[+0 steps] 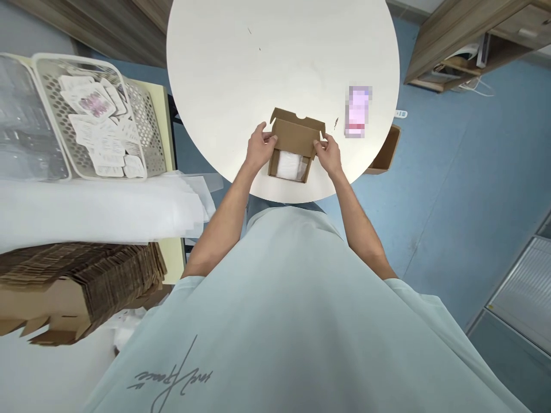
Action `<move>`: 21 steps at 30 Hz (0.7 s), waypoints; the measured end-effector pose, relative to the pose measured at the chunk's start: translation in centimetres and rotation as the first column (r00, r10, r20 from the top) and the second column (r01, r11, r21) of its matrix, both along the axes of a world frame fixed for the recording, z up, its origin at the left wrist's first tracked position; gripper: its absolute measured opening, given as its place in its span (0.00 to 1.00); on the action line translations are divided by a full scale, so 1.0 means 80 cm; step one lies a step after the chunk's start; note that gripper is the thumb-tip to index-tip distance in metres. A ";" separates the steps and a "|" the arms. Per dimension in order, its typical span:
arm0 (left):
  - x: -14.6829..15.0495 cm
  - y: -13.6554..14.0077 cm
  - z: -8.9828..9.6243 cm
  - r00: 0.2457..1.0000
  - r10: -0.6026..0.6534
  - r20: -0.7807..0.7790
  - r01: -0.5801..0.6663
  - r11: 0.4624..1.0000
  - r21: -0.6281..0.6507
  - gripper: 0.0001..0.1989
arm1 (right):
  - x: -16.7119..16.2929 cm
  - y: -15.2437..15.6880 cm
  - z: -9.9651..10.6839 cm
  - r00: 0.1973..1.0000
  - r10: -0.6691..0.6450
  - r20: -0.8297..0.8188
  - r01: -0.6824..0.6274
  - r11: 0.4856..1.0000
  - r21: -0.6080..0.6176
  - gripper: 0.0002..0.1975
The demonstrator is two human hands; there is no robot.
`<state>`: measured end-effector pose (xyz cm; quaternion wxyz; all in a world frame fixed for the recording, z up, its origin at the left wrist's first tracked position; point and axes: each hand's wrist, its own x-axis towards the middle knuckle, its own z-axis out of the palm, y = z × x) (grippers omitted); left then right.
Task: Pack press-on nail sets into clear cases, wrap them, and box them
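A small brown cardboard box (294, 136) sits near the front edge of a round white table (224, 69), its lid raised. Inside lies a white wrapped item (289, 165), which looks like something in thin foam or plastic. My left hand (260, 147) pinches the left side of the lid between thumb and fingers. On the opposite side, my right hand (328, 152) grips the lid's right edge the same way. The lid's front flap and side tabs stick out at the top.
A blurred pink-purple phone-like item (357, 112) lies on the table's right. To the left are a white basket (90, 60) of printed cards, white foam sheets (99, 209) and stacked flat cardboard boxes (116, 281). A brown bin (387, 150) stands beside the table.
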<state>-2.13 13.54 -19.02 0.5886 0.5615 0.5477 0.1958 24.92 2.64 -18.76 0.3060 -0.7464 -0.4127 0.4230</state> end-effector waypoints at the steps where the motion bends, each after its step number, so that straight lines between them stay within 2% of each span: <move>1: -0.004 -0.003 0.005 1.000 0.014 0.006 -0.014 1.000 0.009 0.43 | -0.001 0.002 0.003 1.000 0.002 -0.015 -0.002 1.000 0.006 0.42; 4: -0.012 -0.015 0.018 0.999 0.043 0.033 -0.044 0.998 0.040 0.46 | -0.010 0.006 0.022 0.999 0.007 -0.049 -0.006 1.000 0.018 0.45; 8: -0.018 -0.035 0.026 0.995 0.058 0.077 -0.064 0.995 0.072 0.44 | -0.027 0.000 0.048 0.994 0.079 -0.069 -0.073 0.993 0.087 0.46; 15: -0.020 -0.080 0.032 0.988 0.096 0.119 -0.104 0.993 0.062 0.44 | -0.046 -0.039 0.052 0.994 0.093 -0.049 -0.085 0.985 0.150 0.47; 18: -0.019 -0.092 0.042 0.989 0.098 0.110 -0.106 0.991 0.076 0.44 | -0.052 -0.048 0.064 0.994 0.113 0.005 -0.113 0.985 0.128 0.44; 21: -0.015 -0.091 0.054 0.996 0.067 0.065 -0.072 0.994 0.079 0.39 | -0.058 -0.043 0.085 0.991 0.117 0.063 -0.121 0.991 0.058 0.40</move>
